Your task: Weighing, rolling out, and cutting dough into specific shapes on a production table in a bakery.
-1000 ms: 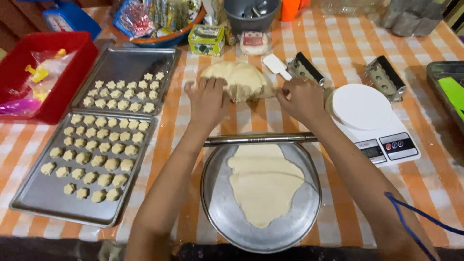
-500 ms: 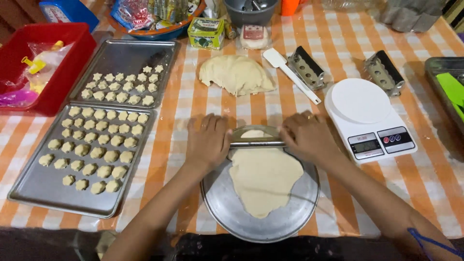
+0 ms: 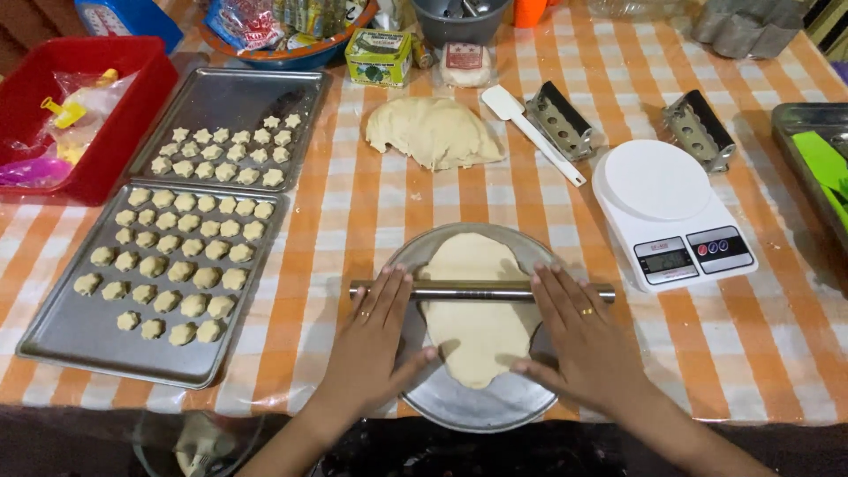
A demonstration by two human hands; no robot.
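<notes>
A flattened sheet of pale dough lies on a round metal plate near the table's front edge. A thin metal rolling pin rests across the dough. My left hand lies flat with its fingers on the pin's left part. My right hand lies flat with its fingers on the pin's right part. Both palms press down with fingers spread. A lump of unrolled dough sits farther back on the checked orange cloth.
Two metal trays with several small cut dough shapes stand at the left. A white kitchen scale, a white spatula, two metal cutters, a red tub and packets surround the work spot.
Both hands and the rolling pin came from the far edge of the plate toward me, over the dough sheet. The dough now looks longer and thinner.
</notes>
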